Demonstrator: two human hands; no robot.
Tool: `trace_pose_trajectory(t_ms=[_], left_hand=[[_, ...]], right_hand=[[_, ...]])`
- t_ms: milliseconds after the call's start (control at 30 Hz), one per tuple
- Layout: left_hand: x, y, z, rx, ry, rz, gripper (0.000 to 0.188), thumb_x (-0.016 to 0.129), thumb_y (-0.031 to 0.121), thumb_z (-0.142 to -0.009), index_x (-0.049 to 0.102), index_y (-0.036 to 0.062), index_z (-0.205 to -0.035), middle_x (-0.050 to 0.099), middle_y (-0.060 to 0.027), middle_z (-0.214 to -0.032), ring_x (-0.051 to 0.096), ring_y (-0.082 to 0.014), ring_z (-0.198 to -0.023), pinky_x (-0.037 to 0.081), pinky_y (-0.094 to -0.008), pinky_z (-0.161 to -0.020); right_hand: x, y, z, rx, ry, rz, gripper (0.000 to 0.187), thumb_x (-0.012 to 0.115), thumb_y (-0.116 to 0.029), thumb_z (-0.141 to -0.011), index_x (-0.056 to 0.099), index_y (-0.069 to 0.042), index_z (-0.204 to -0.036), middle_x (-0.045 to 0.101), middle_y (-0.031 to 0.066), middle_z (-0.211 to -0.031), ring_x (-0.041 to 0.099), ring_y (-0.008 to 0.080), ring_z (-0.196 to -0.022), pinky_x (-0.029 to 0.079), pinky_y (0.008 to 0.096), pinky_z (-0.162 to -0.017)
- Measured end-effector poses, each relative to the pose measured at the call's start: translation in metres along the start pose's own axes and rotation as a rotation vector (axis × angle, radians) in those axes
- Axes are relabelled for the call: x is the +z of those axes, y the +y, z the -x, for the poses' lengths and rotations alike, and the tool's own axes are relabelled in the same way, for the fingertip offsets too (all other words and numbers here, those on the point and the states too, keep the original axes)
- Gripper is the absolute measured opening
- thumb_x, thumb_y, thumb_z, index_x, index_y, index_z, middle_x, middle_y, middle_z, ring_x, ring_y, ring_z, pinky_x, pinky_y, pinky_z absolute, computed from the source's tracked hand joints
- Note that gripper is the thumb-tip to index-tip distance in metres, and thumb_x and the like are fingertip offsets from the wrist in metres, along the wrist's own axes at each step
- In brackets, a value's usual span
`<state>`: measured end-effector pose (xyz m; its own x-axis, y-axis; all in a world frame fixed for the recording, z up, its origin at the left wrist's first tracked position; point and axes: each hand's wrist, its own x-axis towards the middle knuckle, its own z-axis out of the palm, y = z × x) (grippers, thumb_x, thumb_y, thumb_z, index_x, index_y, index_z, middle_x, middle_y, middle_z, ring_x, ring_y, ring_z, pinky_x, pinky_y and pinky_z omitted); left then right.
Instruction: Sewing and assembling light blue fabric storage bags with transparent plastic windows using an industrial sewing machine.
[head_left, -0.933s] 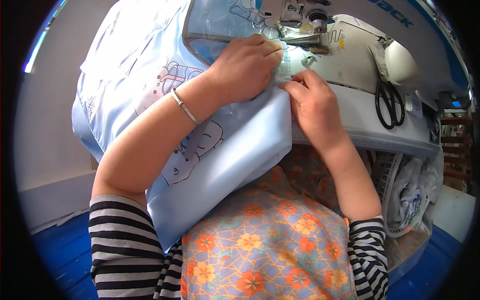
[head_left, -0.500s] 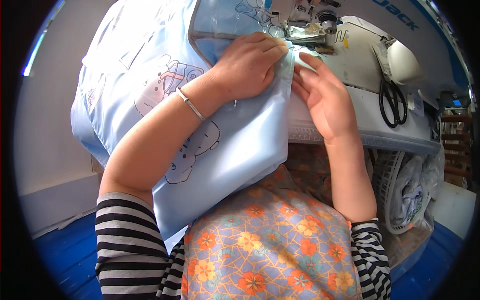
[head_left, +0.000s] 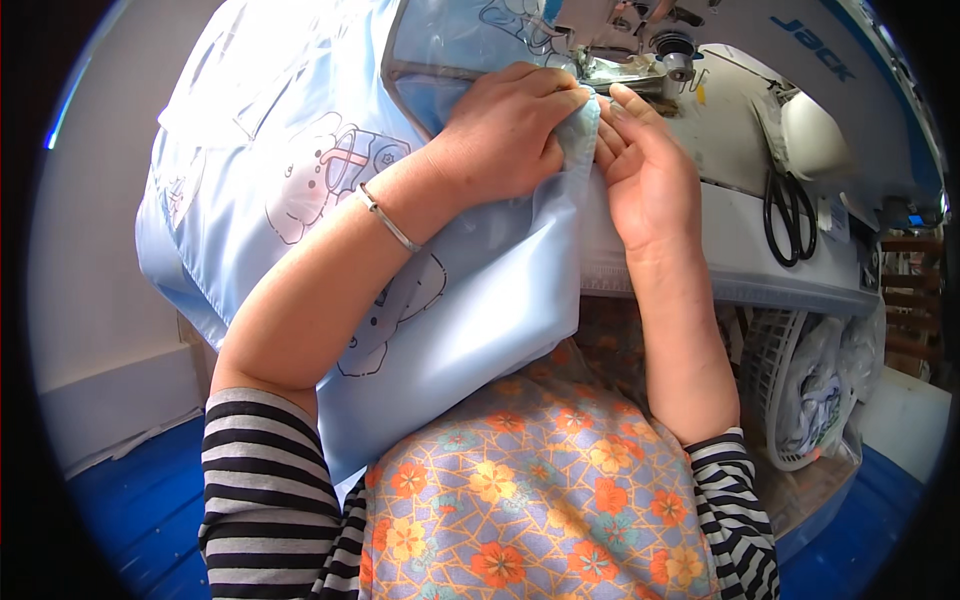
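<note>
Fabric Edge Held at the Sewing Machine: Position of Both Hands

We locate the light-blue, satin-like fabric with a cartoon print (head_left: 480,290) at the centre and left of the view. It drapes from the machine toward the wearer's lap, and its upper right edge lies in front of the white sewing machine with blue trim (head_left: 850,110).

Left hand (head_left: 512,135): we see it lying on the fabric from above, fingers curled, with the thumb and forefinger closed on the edge near its upper corner. A slim silver metal bangle (head_left: 388,218) encircles the wrist.

Right hand (head_left: 655,175): we see it about half open, palm partly exposed, fingers pointing up toward the same edge. The fingertips meet the edge just beside the left fingertips; we cannot tell whether they grip it.

Surroundings: to the right of the right hand, we note the scissors with black loop handles (head_left: 790,222) on the white machine table (head_left: 725,225), handles toward the wearer. Below the table's right part stands a white, slotted plastic basket (head_left: 775,395) beside a clear plastic bag (head_left: 825,385). We also identify the orange-and-mauve floral apron (head_left: 530,480) over the wearer's front and the black-and-grey striped sleeves (head_left: 265,495) on both arms.
</note>
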<state>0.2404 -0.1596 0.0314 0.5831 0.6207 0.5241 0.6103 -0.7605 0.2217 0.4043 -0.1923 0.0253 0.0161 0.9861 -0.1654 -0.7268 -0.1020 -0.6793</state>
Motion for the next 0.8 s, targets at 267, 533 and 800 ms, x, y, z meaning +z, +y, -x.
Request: trace_pose_trajectory(t_ms=[267, 533, 800], left_hand=[[0.002, -0.002, -0.005, 0.020, 0.012, -0.033, 0.036, 0.058, 0.010, -0.069, 0.066, 0.0016, -0.104, 0.064, -0.0114, -0.110, 0.059, -0.0317, -0.102, 0.048, -0.0422, -0.088], [0.005, -0.001, -0.007, 0.081, 0.034, -0.118, 0.031, 0.060, 0.010, -0.071, 0.066, 0.0012, -0.100, 0.064, -0.0095, -0.105, 0.060, -0.0290, -0.100, 0.049, -0.0412, -0.084], [0.006, -0.004, -0.009, 0.045, -0.037, -0.119, 0.038, 0.060, 0.003, -0.072, 0.065, 0.0014, -0.109, 0.063, -0.0116, -0.114, 0.059, -0.0299, -0.105, 0.049, -0.0392, -0.091]], right_hand=[[0.003, -0.006, 0.000, -0.006, -0.093, 0.201, 0.034, 0.051, -0.006, -0.092, 0.049, 0.005, -0.124, 0.060, 0.0147, -0.117, 0.059, 0.0209, -0.104, 0.046, 0.0306, -0.093], [-0.005, -0.008, 0.014, -0.085, -0.117, 0.379, 0.035, 0.053, -0.006, -0.093, 0.051, 0.003, -0.126, 0.061, 0.0104, -0.117, 0.057, 0.0151, -0.103, 0.044, 0.0281, -0.093], [-0.021, -0.038, -0.012, -0.329, -0.090, 0.787, 0.019, 0.061, -0.011, -0.092, 0.065, -0.001, -0.108, 0.065, 0.0006, -0.098, 0.055, 0.0079, -0.091, 0.041, 0.0218, -0.083]])
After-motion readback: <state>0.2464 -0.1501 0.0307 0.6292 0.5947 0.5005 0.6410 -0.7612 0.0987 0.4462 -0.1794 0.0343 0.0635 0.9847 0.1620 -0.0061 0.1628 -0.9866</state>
